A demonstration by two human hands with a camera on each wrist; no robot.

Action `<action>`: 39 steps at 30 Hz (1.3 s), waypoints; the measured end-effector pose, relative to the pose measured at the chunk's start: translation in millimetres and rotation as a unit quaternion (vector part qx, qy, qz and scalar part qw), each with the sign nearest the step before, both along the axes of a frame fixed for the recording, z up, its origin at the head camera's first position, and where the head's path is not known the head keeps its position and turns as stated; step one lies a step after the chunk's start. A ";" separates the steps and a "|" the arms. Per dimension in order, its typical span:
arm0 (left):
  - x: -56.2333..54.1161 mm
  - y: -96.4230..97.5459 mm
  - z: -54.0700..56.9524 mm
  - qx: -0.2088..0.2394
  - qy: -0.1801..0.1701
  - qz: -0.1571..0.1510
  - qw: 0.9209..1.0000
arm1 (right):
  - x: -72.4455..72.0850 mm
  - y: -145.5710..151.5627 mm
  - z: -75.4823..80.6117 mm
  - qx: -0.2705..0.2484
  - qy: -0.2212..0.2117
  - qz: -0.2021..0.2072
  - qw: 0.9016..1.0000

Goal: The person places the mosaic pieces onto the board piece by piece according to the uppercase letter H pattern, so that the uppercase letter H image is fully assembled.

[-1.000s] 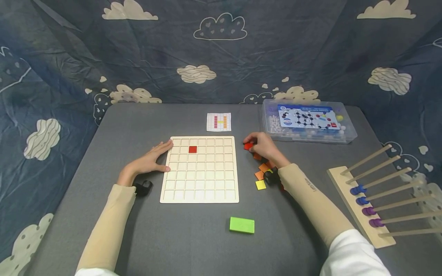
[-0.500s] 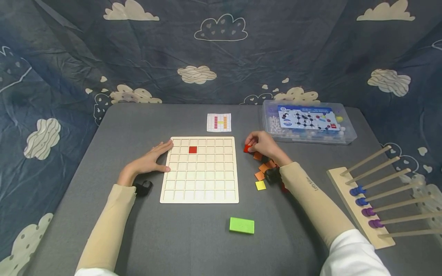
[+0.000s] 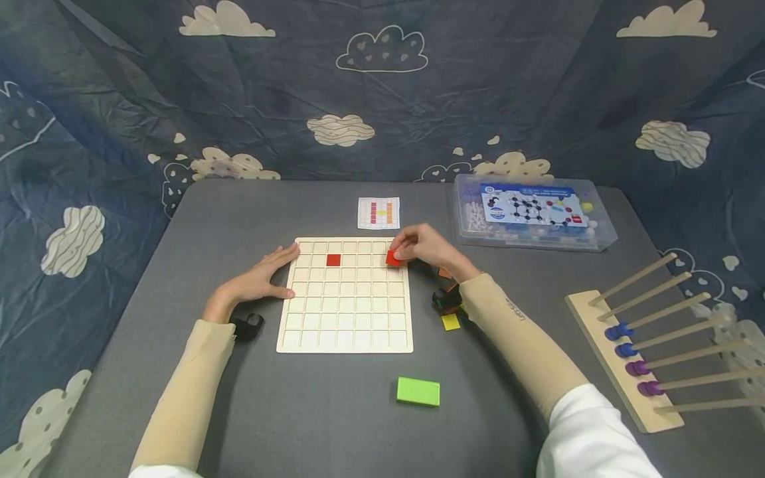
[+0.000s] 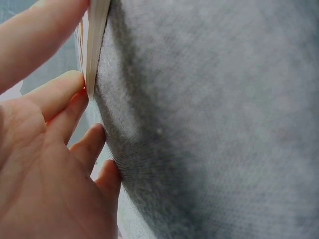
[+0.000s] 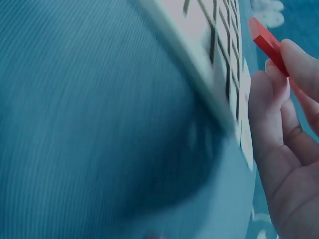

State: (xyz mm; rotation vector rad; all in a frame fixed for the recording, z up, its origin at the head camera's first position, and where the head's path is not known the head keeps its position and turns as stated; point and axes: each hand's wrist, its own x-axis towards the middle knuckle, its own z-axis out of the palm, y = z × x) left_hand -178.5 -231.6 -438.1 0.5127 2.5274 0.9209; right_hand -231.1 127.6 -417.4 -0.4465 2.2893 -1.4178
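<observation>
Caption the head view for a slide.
Left hand touching the wooden grid board, right hand pinching a red square tile over the board's upper right.

**Small Print Mostly Unreadable**

On the beige right sleeve (image 3: 520, 345), dark lettering (image 3: 515, 309) is printed; its start can be made out as "Les", but the rest is blurred. On the clear plastic box (image 3: 526, 243), a blue-and-white label (image 3: 534, 204) is carried, with white print (image 3: 540, 190), 1 round blue emblem (image 3: 498, 213) and 1 red block (image 3: 576, 218), all too small to be read. On the paper card (image 3: 379, 213), a figure shaped like the letter H (image 3: 390, 213) is shown in coloured squares.
</observation>
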 end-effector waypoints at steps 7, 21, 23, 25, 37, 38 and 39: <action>0.9 -1.1 0.4 0.006 0.000 -0.003 1.000 | 0.3 -51.3 0.0 0.002 -0.005 0.037 0.999; -0.6 -1.5 1.6 0.014 -0.004 -0.011 1.000 | 10.0 -116.3 -2.7 0.116 0.090 0.077 0.986; -0.4 -1.2 1.9 0.014 -0.004 -0.012 1.000 | 11.4 -120.2 -2.1 0.145 0.126 0.087 0.977; -0.2 -1.0 2.1 0.014 -0.003 -0.012 1.000 | 13.0 -122.4 -1.2 0.174 0.157 0.096 0.967; -0.4 -0.4 -1.0 0.015 0.001 -0.011 1.000 | 10.1 -99.3 -4.6 0.045 0.027 0.071 0.996; -0.6 -0.4 -1.5 0.014 0.002 -0.010 1.000 | 9.2 -92.7 -4.7 0.024 0.008 0.066 0.998; -0.6 -0.3 -1.8 0.013 0.003 -0.009 1.000 | 8.4 -85.1 -4.4 0.009 -0.007 0.062 0.998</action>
